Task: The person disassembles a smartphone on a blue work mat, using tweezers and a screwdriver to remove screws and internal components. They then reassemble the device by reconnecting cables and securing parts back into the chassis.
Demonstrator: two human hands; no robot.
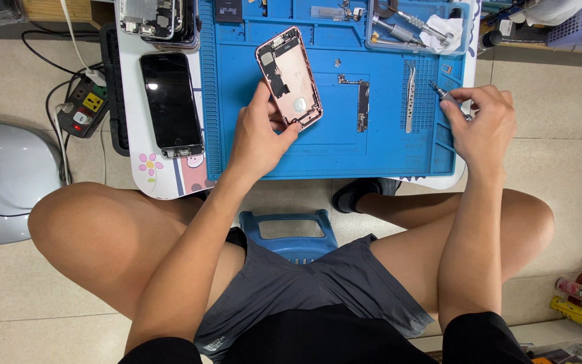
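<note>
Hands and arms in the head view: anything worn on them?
No. The left hand and right hand are bare, with no gloves, rings, watch or bands visible. Both forearms are uncovered; black short sleeves show only at the bottom edge.

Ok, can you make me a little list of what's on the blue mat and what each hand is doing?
Left hand: holds the pink phone shell by its lower end, open side up.
Right hand: grips a small screwdriver at the mat's right edge.
Blue mat: work surface on a low table.
Circuit board: lies loose on the mat, right of the shell.
Tweezers: lie on the mat, right of the board.
Phone screen: black, lies left of the mat.
Tool tray: at the mat's top right.
</note>
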